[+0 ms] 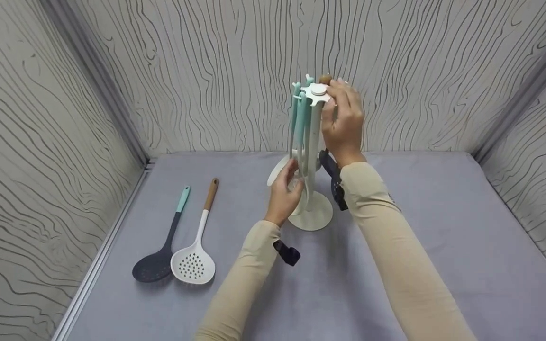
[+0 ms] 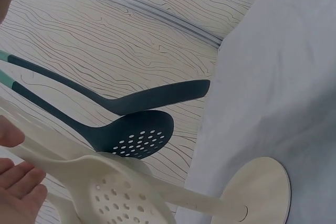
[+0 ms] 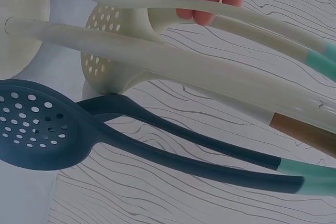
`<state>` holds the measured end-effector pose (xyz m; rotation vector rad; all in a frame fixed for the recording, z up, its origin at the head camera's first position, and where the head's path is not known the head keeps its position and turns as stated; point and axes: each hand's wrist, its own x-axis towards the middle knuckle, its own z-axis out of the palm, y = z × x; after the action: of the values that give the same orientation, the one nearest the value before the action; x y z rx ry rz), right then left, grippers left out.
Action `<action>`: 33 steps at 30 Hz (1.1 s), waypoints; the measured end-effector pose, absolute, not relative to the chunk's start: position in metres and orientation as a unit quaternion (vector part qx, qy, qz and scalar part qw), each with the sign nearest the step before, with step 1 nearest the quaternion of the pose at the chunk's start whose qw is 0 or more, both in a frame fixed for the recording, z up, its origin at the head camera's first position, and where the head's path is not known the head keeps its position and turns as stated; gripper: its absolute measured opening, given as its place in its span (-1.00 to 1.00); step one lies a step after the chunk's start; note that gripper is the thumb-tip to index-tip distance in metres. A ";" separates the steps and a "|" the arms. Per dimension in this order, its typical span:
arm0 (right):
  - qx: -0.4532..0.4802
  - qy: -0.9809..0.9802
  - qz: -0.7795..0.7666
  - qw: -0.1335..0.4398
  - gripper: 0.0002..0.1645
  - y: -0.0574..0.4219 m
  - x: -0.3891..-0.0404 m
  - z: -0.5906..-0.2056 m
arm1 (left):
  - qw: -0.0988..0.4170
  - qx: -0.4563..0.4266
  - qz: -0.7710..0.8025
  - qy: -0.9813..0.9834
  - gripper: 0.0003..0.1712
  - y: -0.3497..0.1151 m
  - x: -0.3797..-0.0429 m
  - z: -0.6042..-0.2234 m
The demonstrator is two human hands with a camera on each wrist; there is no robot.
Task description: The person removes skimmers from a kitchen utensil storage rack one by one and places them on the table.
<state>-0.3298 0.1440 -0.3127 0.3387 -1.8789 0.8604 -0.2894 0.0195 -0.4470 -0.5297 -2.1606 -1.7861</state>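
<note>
- The left hand (image 1: 283,194), lower on the rack, has thumb and fingers on either side of the pale shaft of a slotted utensil (image 2: 110,179); whether they pinch it firmly cannot be told. If the hold is loose, the utensil could swing or slip off.
- The right hand (image 1: 346,121), higher up, curls its fingers around the edge of the hooked top (image 1: 318,98). Pressing sideways there could turn the top or tip the rack.
- Between the hands, the post (image 1: 315,128) stands upright; below them sits its round base (image 1: 318,220). An uneven pull up high might rock it.
- Beside the left hand's work hang a dark slotted spoon (image 3: 39,114) and another dark utensil (image 2: 163,95), close enough to knock together.
- Well to the left of both hands, a dark spoon (image 1: 154,266) and a white skimmer (image 1: 197,248) lie on the table (image 1: 443,237), where a sweeping left forearm could nudge them.
</note>
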 end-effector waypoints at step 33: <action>0.134 -0.776 0.368 0.495 -0.64 0.143 -0.330 -0.314 | 0.227 -0.175 -0.620 -0.730 -0.69 0.021 -0.288 -0.449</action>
<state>-0.3297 0.1430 -0.3142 0.3244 -1.8813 0.8913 -0.2881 0.0211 -0.4488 -0.4831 -2.0116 -1.7092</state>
